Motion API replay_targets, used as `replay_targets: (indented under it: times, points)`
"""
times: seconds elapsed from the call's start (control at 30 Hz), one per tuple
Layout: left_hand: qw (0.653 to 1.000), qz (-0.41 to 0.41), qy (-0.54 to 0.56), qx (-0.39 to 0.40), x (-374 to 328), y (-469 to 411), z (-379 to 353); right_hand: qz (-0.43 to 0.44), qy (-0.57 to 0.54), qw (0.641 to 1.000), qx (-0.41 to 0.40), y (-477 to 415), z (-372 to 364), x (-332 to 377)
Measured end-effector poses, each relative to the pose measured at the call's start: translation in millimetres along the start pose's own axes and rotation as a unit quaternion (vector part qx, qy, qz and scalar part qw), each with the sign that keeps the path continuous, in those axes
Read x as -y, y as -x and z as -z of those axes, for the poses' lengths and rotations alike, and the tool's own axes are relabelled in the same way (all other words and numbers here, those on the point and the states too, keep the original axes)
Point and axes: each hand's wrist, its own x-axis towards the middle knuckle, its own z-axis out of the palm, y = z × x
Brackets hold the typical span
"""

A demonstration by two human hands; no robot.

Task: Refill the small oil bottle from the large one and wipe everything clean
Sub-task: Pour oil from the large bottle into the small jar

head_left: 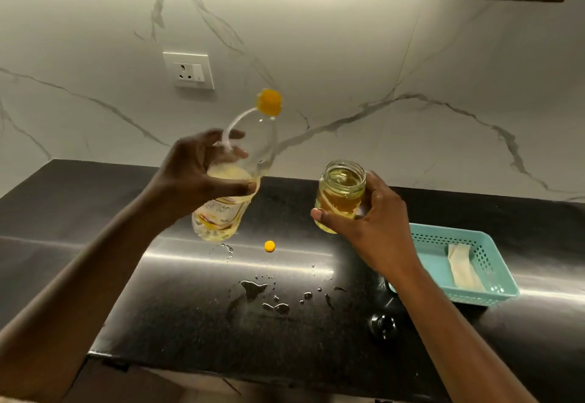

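- Left hand (202, 177): fingers wrapped round the middle of the bottle (218, 215), held in the air and tilted, its yellow top up and leaning towards the jar. No oil is running, so this looks like a pause in pouring.
- Right hand (376, 225): fingers and thumb grasp the side of the open jar (340, 193), held upright above the worktop (190, 323) beside the bottle, probably to keep its mouth steady. It already holds a good deal of oil.
- Spills (253, 288) lie on the worktop below; wiping is not yet done.
- A cloth (462, 269) waits in the basket (503, 295) on the right, within reach.
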Motion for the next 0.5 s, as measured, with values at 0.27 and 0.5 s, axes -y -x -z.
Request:
replay_targets:
  times: [0.27,0.5]
  points:
    - [0.977,0.125,0.148,-0.090,99,52,-9,-0.104,0.010,0.994,-0.046,77,-33,-83]
    - [0.976,0.162,0.066,-0.130,159,74,-31,-0.199,0.036,0.978,-0.058,136,-65,-145]
